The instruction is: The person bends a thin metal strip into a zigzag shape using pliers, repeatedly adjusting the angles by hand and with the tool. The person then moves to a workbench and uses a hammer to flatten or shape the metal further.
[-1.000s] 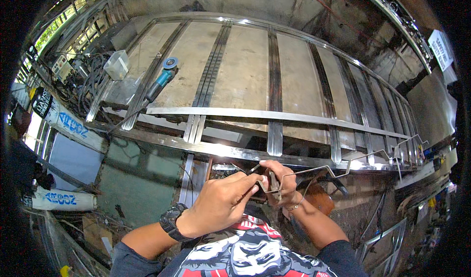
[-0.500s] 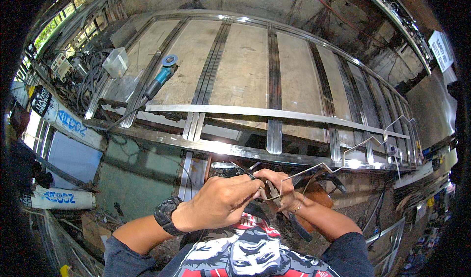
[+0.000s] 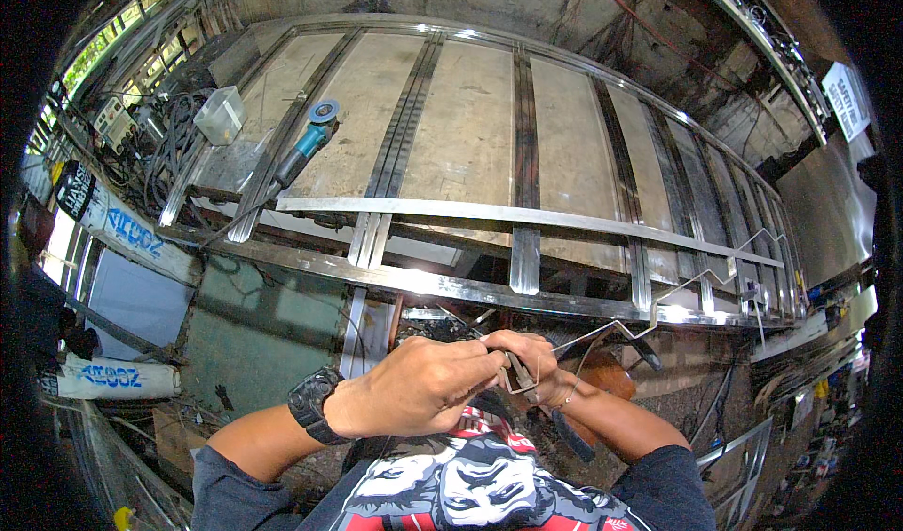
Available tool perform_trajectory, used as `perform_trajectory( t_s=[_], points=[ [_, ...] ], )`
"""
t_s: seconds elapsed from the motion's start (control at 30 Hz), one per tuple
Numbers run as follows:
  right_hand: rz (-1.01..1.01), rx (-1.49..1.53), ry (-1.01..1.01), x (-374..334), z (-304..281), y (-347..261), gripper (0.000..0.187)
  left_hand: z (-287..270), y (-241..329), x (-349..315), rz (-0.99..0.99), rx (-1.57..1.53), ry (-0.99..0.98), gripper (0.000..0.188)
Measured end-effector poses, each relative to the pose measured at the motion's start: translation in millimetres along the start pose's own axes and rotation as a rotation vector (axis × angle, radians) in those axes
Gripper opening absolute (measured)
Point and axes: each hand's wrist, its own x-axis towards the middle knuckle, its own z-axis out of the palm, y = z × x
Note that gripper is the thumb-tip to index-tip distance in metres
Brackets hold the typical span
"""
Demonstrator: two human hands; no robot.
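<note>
Bent metal strip [image 3: 682,286], its near end pinched by the left hand [image 3: 423,385] and curled right hand [image 3: 533,354], slants more steeply away than a second ago, seemingly turned within that grip, its zigzag run reaching rightward toward the metal frame [image 3: 527,155].

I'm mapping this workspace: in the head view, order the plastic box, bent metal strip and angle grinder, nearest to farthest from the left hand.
From the left hand:
1. Bent metal strip: nearest end right at the hand, the rest running off to the right.
2. Angle grinder: ahead and left.
3. Plastic box: ahead, farther left.
</note>
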Motion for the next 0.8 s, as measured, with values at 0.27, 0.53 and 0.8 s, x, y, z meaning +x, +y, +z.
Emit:
perform_trajectory(
  t_s=[0.27, 0.53, 0.8],
  points=[
    [-0.061, -0.255, 0.072, 27, -19, 11, 0.059, -5, 8, 5, -0.174, 0.041, 0.061, 0.037],
    [-0.067, -0.299, 0.249, 21, -4, 24, 0.047, 9, 3, 2, -0.25, -0.04, 0.148, 0.038],
    [-0.08, -0.357, 0.248, 20, -1, 17, 0.055, 7, 6, 3, -0.109, 0.144, 0.195, 0.035]
  ],
)
